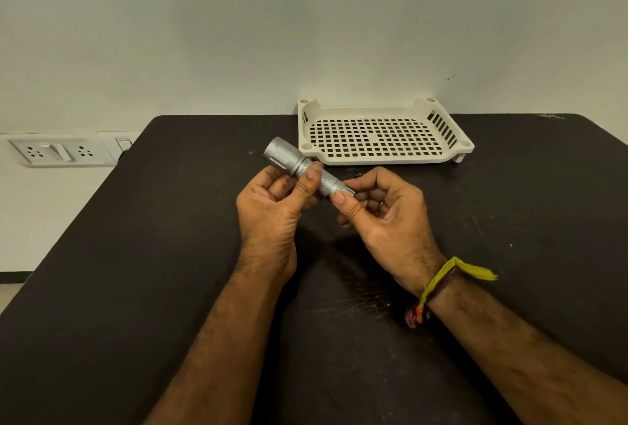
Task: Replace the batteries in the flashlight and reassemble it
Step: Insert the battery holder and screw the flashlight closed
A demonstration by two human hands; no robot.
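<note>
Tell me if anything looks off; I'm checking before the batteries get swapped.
Nothing stands out. The flashlight looks intact, held by the left hand and right hand above the scuffed table.

flashlight [307,170] tail hidden by fingers [356,183]

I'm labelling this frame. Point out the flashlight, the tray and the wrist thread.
flashlight [284,155]: head view, on its wide head end.
tray [384,160]: head view, near rim.
wrist thread [429,289]: head view, yellow band.

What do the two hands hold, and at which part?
Both hold the silver flashlight: the left hand grips its middle, the right hand pinches its tail end.
</note>
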